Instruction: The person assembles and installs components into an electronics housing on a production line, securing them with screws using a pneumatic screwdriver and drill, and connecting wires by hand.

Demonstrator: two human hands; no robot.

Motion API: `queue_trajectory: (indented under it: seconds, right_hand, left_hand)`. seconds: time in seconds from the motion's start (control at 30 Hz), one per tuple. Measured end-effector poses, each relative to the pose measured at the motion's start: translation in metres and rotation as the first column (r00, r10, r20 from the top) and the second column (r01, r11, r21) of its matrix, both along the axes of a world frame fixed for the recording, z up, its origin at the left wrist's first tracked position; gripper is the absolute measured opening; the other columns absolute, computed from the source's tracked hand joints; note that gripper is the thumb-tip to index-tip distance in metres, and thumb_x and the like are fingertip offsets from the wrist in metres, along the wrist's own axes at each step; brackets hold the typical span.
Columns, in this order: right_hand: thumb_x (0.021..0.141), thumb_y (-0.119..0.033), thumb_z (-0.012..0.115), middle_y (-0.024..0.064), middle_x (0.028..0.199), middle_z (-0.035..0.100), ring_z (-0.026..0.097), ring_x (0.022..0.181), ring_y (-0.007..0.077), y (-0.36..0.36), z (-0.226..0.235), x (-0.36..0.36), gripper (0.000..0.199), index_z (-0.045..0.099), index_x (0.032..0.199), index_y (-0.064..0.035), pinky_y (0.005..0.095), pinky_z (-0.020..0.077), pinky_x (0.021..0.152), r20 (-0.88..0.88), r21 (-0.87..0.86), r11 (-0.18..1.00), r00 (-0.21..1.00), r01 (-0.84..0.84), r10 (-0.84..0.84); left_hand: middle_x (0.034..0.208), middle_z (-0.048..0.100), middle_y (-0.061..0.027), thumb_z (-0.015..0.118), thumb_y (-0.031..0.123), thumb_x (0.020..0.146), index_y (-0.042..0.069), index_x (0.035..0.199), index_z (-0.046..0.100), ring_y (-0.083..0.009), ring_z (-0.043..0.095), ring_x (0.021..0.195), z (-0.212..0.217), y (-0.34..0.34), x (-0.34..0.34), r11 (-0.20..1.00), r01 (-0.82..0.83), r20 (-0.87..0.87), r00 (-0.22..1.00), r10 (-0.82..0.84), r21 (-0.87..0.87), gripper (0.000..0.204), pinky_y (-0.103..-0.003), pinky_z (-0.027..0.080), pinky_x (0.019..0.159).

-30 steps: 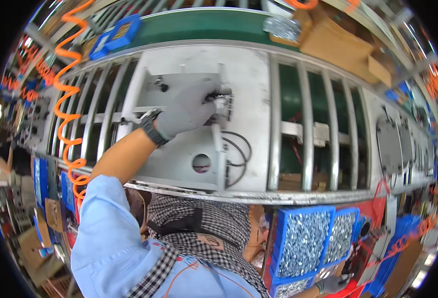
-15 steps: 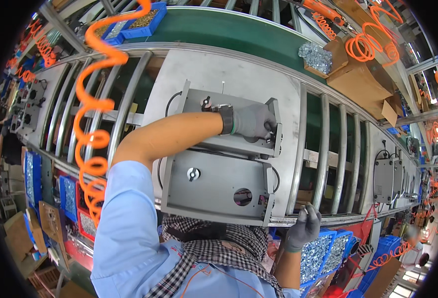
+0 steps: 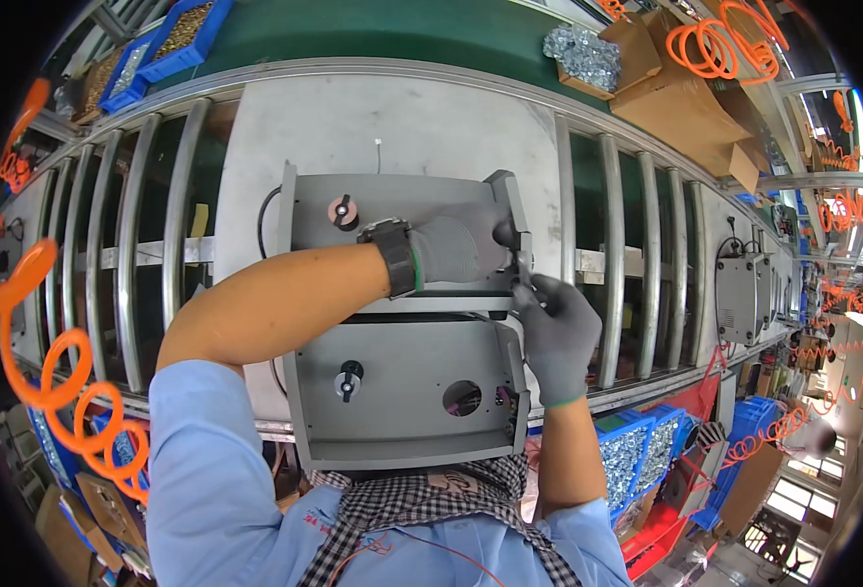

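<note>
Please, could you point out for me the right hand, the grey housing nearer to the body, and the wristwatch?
Right hand (image 3: 562, 338): head view, middle of the gloved hand.
Nearer grey housing (image 3: 402, 416): head view, bare flat panel.
Wristwatch (image 3: 401, 260): head view, dark band.

The person's right hand (image 3: 561, 333), a second ago down at the lower right of the frame and then raised beside the table's near edge (image 3: 547, 412), has come up to the upper gray box's (image 3: 417, 196) right end, close to the left hand (image 3: 459, 247). The orange coiled hose (image 3: 35, 266) now sits farther toward the frame's left edge.
</note>
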State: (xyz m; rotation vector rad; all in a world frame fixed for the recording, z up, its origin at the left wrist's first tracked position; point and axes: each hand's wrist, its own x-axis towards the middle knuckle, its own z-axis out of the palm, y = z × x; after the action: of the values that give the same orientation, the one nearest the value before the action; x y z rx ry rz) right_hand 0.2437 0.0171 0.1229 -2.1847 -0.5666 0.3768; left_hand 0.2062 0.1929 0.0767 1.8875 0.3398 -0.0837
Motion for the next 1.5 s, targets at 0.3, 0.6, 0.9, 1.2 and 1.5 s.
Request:
queue_trajectory:
  seconds: [0.3, 0.6, 0.9, 1.2, 1.5]
  right_hand:
    - [0.077, -0.009, 0.064, 0.0152, 0.074, 0.066, 0.065, 0.066, 0.0245, 0.033, 0.015, 0.019, 0.016, 0.069, 0.089, -0.0001, 0.0319, 0.0505, 0.063, 0.19, -0.403, 0.869, 0.903, -0.287, 0.386]
    - [0.081, -0.01, 0.065, 0.0117, 0.074, 0.064, 0.06, 0.065, 0.018, 0.023, 0.009, 0.018, 0.018, 0.067, 0.093, 0.0033, 0.0294, 0.0484, 0.061, 0.041, -0.244, 0.94, 0.966, -0.239, 0.256]
    - [0.081, -0.009, 0.069, 0.0105, 0.077, 0.065, 0.061, 0.067, 0.0143, 0.027, 0.022, 0.006, 0.022, 0.066, 0.1, 0.0028, 0.0266, 0.0489, 0.062, 0.158, -0.402, 0.877, 0.923, -0.263, 0.35]
    - [0.082, -0.022, 0.069, 0.0124, 0.066, 0.06, 0.058, 0.057, 0.0202, 0.026, 0.02, 0.016, 0.02, 0.07, 0.082, -0.0014, 0.0333, 0.0446, 0.054, 0.058, -0.153, 0.957, 0.964, -0.247, 0.259]
    - [0.091, -0.017, 0.057, 0.0066, 0.086, 0.062, 0.054, 0.077, 0.0102, 0.05, -0.032, 0.016, 0.026, 0.063, 0.101, 0.0065, 0.0242, 0.0455, 0.071, -0.123, 0.301, 0.937, 0.982, 0.177, -0.146]
  left_hand:
    - [0.086, 0.067, -0.0146, 0.065, 0.019, 0.075, 0.003, 0.099, 0.063, -0.0262, 0.065, 0.083, 0.021, 0.0, -0.007, 0.995, 0.024, -0.101, 0.995, -0.014, 0.1, 0.029, -0.035, 0.051, 0.076]
    - [0.081, 0.066, -0.0092, 0.067, 0.009, 0.078, 0.0, 0.101, 0.063, -0.0175, 0.063, 0.075, 0.009, 0.011, -0.007, 0.997, 0.062, 0.02, 0.998, -0.062, -0.039, 0.025, -0.031, 0.051, 0.071]
    - [0.076, 0.063, -0.0049, 0.066, 0.009, 0.082, -0.001, 0.102, 0.063, -0.0089, 0.057, 0.064, 0.016, 0.02, -0.01, 0.949, 0.111, -0.071, 0.988, -0.138, -0.296, 0.023, -0.023, 0.048, 0.06]
    - [0.084, 0.068, -0.0102, 0.069, 0.013, 0.079, 0.0, 0.097, 0.065, -0.0187, 0.064, 0.077, 0.007, 0.013, -0.019, 0.987, 0.163, -0.001, 0.987, -0.163, 0.007, 0.022, -0.03, 0.051, 0.071]
    - [0.088, 0.068, -0.0139, 0.073, 0.021, 0.076, 0.003, 0.094, 0.067, -0.0273, 0.066, 0.085, 0.007, 0.005, -0.014, 0.99, 0.119, -0.048, 0.992, -0.116, 0.075, 0.026, -0.036, 0.051, 0.077]
